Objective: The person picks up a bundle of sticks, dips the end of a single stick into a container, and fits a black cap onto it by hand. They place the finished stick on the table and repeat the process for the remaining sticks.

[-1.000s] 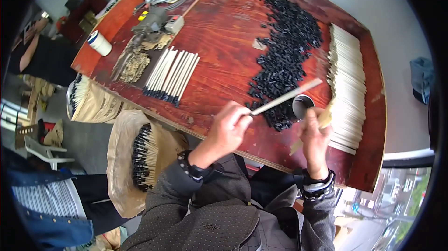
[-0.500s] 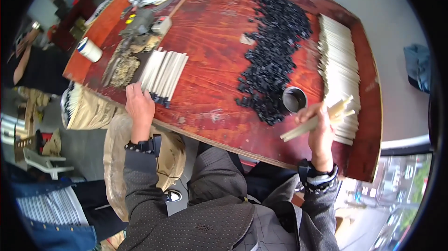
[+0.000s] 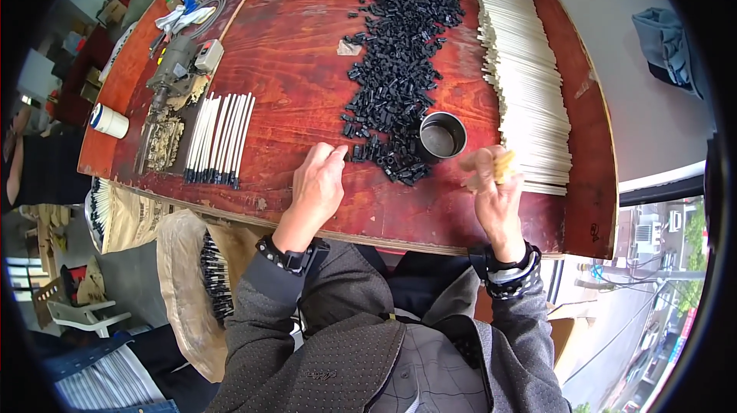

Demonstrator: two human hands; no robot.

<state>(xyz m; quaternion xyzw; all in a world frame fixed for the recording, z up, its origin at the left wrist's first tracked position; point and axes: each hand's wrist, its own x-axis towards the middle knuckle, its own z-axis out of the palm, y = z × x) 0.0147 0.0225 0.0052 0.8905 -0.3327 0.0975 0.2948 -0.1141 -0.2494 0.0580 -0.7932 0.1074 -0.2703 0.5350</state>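
My left hand (image 3: 318,183) is closed, its fingertips at the near left edge of a heap of small black plastic caps (image 3: 395,83). Whether a cap sits between the fingers is hidden. In my right hand (image 3: 497,202) is a small bundle of cream sticks (image 3: 504,166), seen nearly end-on, with the fingers wrapped round it. Just beyond that hand stands a dark round cup (image 3: 443,137), touching the caps. A long row of cream sticks (image 3: 530,98) lies stacked along the right side. On the left, several sticks with black ends (image 3: 220,137) lie side by side.
A small grey motor (image 3: 175,64) with shavings (image 3: 163,144) around it sits on the left, near a white container (image 3: 110,121). Raised red boards (image 3: 591,121) edge the table. Below the front edge stands a sack (image 3: 184,290) of black-tipped sticks.
My left hand has left the black-tipped sticks and moved right to the caps. The bundle in my right hand has turned from lying sideways to nearly end-on. The view has shifted.
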